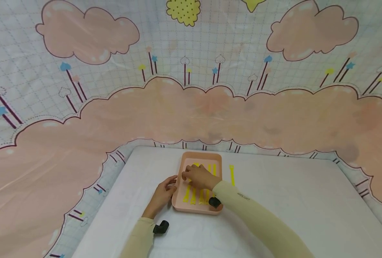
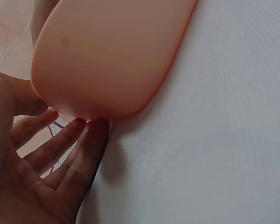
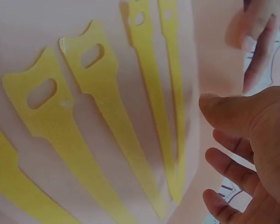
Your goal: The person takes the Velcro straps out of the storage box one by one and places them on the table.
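A shallow pink tray (image 1: 197, 154) lies on the table with several flat yellow saw-shaped pieces (image 3: 126, 135) in it, side by side. Each has a handle with an oval hole and a tapering blade. My left hand (image 1: 161, 194) is at the tray's left side; in the left wrist view its fairly straight fingertips touch the outer wall. Over the tray, my right hand (image 1: 199, 177) covers the middle of some pieces. The right wrist view shows its thumb and fingers apart near the tray's wall, with nothing between them.
Another yellow piece (image 1: 232, 175) lies on the white table (image 1: 291, 204) just right of the tray. Behind and left of the table hangs a cloth (image 1: 210, 118) printed with clouds. Black wrist cameras sit at both sleeves, the right one (image 1: 215, 202) overlapping the tray's near corner.
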Demonstrator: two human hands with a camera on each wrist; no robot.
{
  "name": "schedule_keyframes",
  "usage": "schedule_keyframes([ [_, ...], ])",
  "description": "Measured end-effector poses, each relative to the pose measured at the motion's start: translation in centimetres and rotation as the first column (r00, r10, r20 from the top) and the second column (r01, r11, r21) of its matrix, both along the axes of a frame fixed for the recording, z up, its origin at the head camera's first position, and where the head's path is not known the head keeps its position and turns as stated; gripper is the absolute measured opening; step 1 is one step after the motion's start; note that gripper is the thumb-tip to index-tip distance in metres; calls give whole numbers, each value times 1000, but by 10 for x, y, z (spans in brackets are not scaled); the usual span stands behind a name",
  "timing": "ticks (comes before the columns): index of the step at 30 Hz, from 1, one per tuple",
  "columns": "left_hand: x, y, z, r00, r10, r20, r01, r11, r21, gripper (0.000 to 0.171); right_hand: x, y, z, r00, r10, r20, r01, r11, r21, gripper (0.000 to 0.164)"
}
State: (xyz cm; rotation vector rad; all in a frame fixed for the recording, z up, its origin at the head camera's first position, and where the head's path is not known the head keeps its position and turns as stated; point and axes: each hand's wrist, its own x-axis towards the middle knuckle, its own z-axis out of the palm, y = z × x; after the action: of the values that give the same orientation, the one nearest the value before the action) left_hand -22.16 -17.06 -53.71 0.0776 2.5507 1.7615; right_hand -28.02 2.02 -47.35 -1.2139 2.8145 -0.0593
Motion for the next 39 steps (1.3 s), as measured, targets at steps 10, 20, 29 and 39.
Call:
schedule_keyframes([
  [10, 2, 3, 4, 1000, 0, 14, 0, 1000, 8, 45, -6, -3, -6, 1000, -21, 13, 20, 996, 85, 23],
  [20, 1, 0, -2, 1000, 0, 14, 0, 1000, 7, 46, -10, 0, -10, 999, -28, 24, 27, 997, 68, 27],
  [29, 2, 0, -1, 1000, -6, 6, 6, 1000, -9, 45, -13, -2, -15, 999, 48, -17, -48, 999, 23, 17],
  [39, 2, 0, 0, 1000, -3, -2, 3, 1000, 6, 45, -11, -6, -17, 974, 145, -175, -136, 989, 62, 14],
])
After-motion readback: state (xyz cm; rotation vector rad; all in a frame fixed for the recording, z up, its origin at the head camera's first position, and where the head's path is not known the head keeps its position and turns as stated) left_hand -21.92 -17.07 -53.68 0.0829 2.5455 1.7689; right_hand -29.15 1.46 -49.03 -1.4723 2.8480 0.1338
